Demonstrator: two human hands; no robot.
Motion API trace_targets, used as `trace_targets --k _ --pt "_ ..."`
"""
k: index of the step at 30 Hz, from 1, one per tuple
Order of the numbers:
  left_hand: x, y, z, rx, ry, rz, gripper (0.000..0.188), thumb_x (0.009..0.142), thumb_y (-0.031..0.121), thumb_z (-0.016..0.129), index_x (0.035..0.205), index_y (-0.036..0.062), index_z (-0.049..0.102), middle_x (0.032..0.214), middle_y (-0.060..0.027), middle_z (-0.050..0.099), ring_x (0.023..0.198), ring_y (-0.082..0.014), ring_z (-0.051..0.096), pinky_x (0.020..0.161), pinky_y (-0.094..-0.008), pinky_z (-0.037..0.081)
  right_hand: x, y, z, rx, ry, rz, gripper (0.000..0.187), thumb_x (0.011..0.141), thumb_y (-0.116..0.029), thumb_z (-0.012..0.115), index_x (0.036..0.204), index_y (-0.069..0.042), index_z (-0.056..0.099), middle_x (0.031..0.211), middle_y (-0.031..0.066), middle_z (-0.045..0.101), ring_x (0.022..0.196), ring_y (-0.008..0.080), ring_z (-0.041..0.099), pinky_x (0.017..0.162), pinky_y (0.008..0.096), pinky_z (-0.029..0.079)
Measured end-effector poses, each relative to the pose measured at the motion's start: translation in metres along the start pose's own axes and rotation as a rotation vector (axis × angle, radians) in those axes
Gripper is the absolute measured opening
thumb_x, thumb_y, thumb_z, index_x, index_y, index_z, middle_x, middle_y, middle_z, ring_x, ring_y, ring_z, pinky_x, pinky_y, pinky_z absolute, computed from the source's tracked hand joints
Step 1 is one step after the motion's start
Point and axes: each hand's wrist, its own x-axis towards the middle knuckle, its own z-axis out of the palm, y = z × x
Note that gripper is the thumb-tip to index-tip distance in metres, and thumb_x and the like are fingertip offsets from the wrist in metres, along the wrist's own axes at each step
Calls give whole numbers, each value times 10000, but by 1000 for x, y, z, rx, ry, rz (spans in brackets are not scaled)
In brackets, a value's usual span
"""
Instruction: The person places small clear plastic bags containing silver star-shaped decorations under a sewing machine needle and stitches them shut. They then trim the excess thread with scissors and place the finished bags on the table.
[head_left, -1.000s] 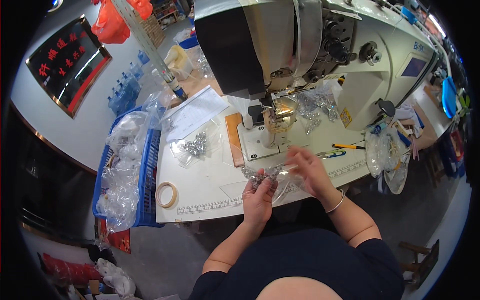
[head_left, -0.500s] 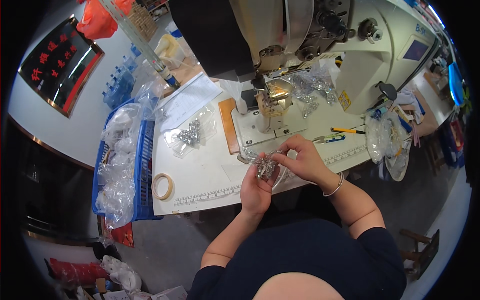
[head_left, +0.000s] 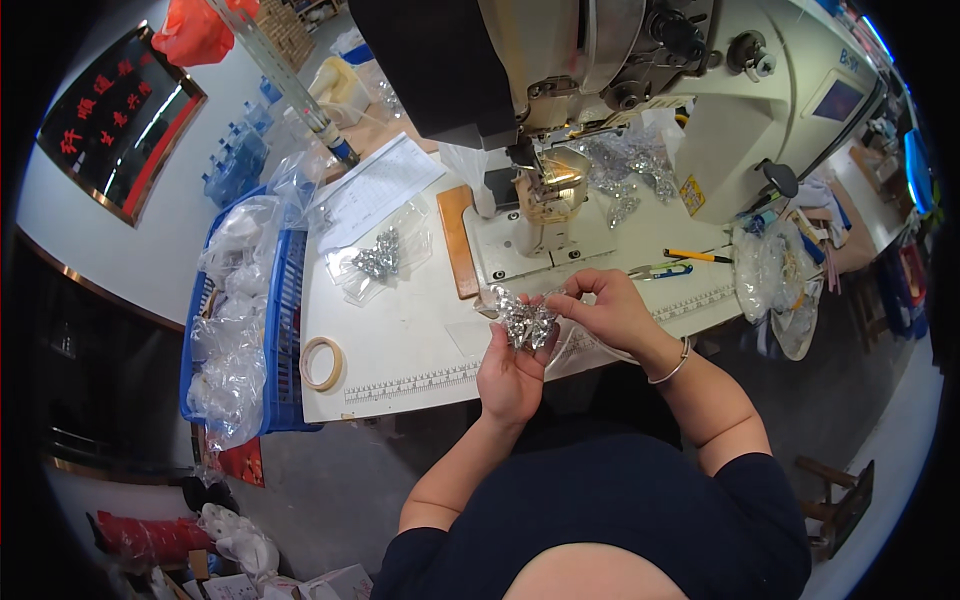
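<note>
A shiny silver piece, beaded or sequined by its look, (head_left: 526, 324) rests in my left hand (head_left: 512, 378) above the table's front edge. The left fingers curl under it and the thumb lies along its side. My right hand (head_left: 603, 308) pinches the piece's right edge between thumb and fingertips. Just beyond my hands stands a sewing machine (head_left: 735, 140), its lit needle area (head_left: 558, 175) over a metal plate. A similar silver piece (head_left: 378, 258) lies on clear plastic to the left, and several more silver pieces (head_left: 625, 170) lie behind the needle.
Left of the white table (head_left: 390, 330) stands a blue basket (head_left: 288, 330) of clear plastic bags. A tape roll (head_left: 321, 364) sits at the left corner. Thread snips (head_left: 662, 271) and a yellow pen (head_left: 697, 256) lie right of my hands. Papers (head_left: 375, 190) lie at the far left.
The silver piece has turned in my fingers, and more of its glittering surface faces up. Both hands stay in nearly the same place. My view has shifted slightly.
</note>
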Motion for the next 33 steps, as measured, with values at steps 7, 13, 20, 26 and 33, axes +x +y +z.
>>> trace_targets --k 7,13,20,26,33 --pt "-2 4 -3 5 -8 -10 476 998 327 200 1323 2 325 1283 -143 450 1188 -273 464 1029 -426 390 0 -1 3 32 -13 -83 155 798 -149 680 789 -2 632 732 17 629 709 63 536 678 230 432" --pt "-4 4 -2 16 -30 -30 496 997 341 195 1338 -1 308 1322 -154 422 1211 -317 441 1040 -435 370 3 6 -1 476 -145 -5 117 837 -126 638 821 -10 625 776 15 626 745 76 548 703 229 439" --pt "-5 5 0 15 -29 -29 501 995 352 208 1326 -3 331 1318 -145 427 1197 -312 454 1045 -435 359 2 12 4 272 -76 -67 148 824 -147 647 794 -2 639 756 31 639 736 88 560 708 246 437" --pt "-4 5 -4 -2 -50 -34 509 993 363 215 1323 -6 334 1297 -146 444 1193 -283 458 1045 -428 361 1 17 8 119 5 -92 180 793 -183 680 799 -6 645 748 42 640 734 95 565 694 253 437" --pt "-5 5 -2 -11 -65 -31 512 993 363 218 1322 -12 329 1310 -153 435 1197 -259 452 1050 -413 351 0 15 10 58 53 -99 203 772 -198 702 795 -5 646 749 63 641 732 121 579 698 268 445"
